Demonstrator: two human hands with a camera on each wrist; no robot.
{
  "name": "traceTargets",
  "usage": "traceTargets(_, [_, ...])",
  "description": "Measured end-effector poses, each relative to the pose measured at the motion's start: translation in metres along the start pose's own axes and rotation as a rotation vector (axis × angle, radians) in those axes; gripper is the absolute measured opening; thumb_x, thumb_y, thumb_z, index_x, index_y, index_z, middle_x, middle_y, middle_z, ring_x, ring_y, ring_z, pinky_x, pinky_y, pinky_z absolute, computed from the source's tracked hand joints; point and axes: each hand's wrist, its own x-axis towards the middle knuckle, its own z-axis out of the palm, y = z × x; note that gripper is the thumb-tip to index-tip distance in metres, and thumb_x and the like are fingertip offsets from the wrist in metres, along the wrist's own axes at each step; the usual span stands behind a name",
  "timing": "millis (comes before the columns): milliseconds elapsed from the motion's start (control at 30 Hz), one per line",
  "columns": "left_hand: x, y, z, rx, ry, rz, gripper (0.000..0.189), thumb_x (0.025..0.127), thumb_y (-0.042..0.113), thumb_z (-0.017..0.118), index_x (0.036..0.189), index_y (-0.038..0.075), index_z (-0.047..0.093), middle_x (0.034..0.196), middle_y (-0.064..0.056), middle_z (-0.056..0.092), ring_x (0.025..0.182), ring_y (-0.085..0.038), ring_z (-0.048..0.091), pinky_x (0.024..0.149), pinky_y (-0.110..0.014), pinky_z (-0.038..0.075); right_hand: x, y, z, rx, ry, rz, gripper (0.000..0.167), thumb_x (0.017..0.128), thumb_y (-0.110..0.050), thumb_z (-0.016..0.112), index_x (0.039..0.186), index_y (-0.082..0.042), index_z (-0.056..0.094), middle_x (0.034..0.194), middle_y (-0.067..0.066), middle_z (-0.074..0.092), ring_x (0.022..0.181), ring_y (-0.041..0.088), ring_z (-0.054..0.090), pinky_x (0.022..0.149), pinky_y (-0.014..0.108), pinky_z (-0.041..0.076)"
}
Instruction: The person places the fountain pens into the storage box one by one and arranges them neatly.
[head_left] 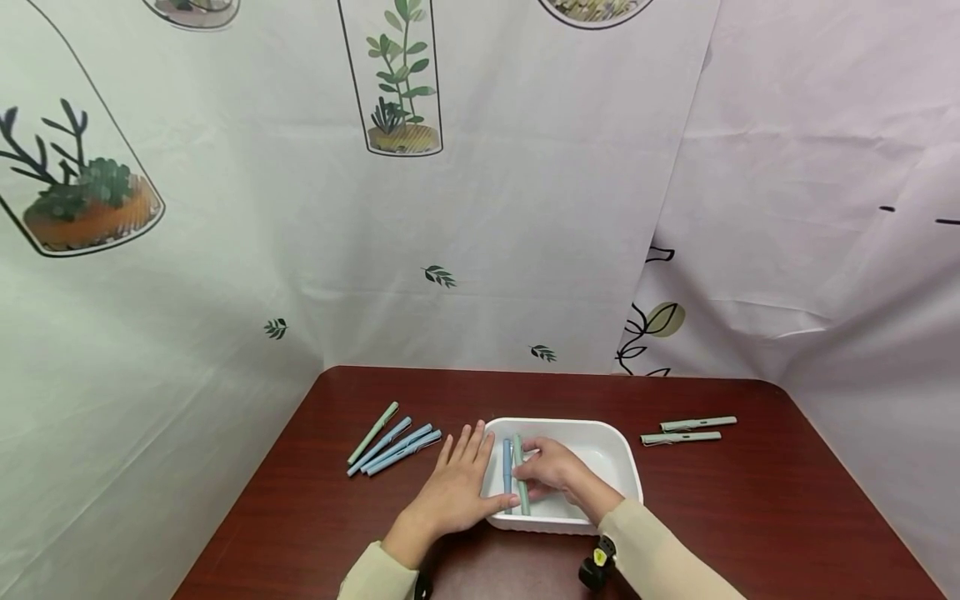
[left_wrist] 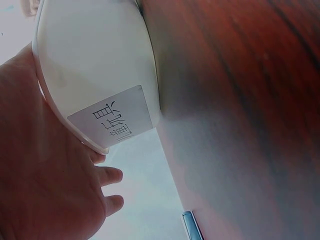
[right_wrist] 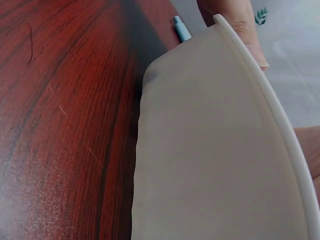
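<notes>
A white plastic tray [head_left: 615, 467] stands near the table's front, with a blue pen [head_left: 507, 460] and a light green pen [head_left: 517, 450] side by side at its left end. My right hand [head_left: 558, 471] reaches into the tray and holds the green pen between thumb and fingers. Over the tray's left rim, my left hand [head_left: 457, 492] rests with its fingers straight and spread, the thumb crossing near the pens' lower ends. In the left wrist view, the palm [left_wrist: 45, 170] lies along the tray's labelled outer wall [left_wrist: 95, 55]. The tray wall [right_wrist: 210, 135] hides the pens from the right wrist view.
Left of the tray lie a green pen [head_left: 372, 433] and several blue pens [head_left: 397, 448], close together. Two pale green pens [head_left: 681, 437] lie at the right on the dark red table [head_left: 750, 517]. A printed cloth [head_left: 525, 233] hangs behind the table.
</notes>
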Motion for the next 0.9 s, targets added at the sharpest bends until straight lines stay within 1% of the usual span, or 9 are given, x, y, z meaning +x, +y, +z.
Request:
traceTargets(133, [0.0, 0.0, -0.001, 0.004, 0.005, 0.008, 0.104, 0.089, 0.075, 0.054, 0.16, 0.004, 0.026, 0.168, -0.018, 0.015, 0.155, -0.038, 0.013, 0.122, -0.059, 0.012, 0.002, 0.0, 0.003, -0.016, -0.002, 0.003, 0.051, 0.087, -0.003, 0.073, 0.131, 0.01, 0.051, 0.089, 0.013, 0.066, 0.066, 0.014, 0.067, 0.059, 0.03, 0.059])
traceTargets(400, [-0.001, -0.001, 0.0, -0.002, -0.005, 0.001, 0.105, 0.09, 0.076, 0.052, 0.161, 0.005, 0.023, 0.169, -0.016, 0.013, 0.156, -0.037, 0.011, 0.123, -0.059, 0.011, 0.002, 0.001, 0.008, -0.065, 0.013, -0.009, 0.048, 0.087, -0.004, 0.075, 0.127, 0.009, 0.053, 0.08, 0.013, 0.065, 0.058, 0.013, 0.066, 0.057, 0.029, 0.058])
traceTargets(567, [0.0, -0.002, 0.001, 0.004, 0.001, 0.003, 0.105, 0.089, 0.076, 0.052, 0.161, 0.004, 0.024, 0.169, -0.016, 0.013, 0.155, -0.038, 0.013, 0.122, -0.059, 0.012, 0.0, 0.002, 0.01, -0.094, 0.029, -0.007, 0.051, 0.087, -0.004, 0.075, 0.131, 0.008, 0.051, 0.077, 0.012, 0.065, 0.054, 0.012, 0.066, 0.055, 0.028, 0.057])
traceTargets(667, [-0.001, -0.001, 0.002, 0.0, 0.012, 0.01, 0.104, 0.089, 0.074, 0.055, 0.16, 0.003, 0.026, 0.169, -0.017, 0.014, 0.155, -0.039, 0.014, 0.122, -0.06, 0.013, -0.001, 0.002, 0.011, -0.105, 0.041, 0.004, 0.053, 0.088, -0.004, 0.075, 0.133, 0.007, 0.051, 0.074, 0.012, 0.065, 0.053, 0.011, 0.064, 0.053, 0.027, 0.057])
traceTargets(900, [-0.001, -0.001, 0.001, 0.006, 0.015, 0.008, 0.103, 0.089, 0.073, 0.056, 0.16, 0.004, 0.027, 0.168, -0.018, 0.016, 0.155, -0.038, 0.015, 0.122, -0.059, 0.013, -0.004, 0.001, 0.01, -0.084, 0.041, 0.008, 0.053, 0.089, -0.001, 0.071, 0.136, 0.009, 0.048, 0.068, 0.01, 0.062, 0.05, 0.011, 0.059, 0.051, 0.027, 0.056])
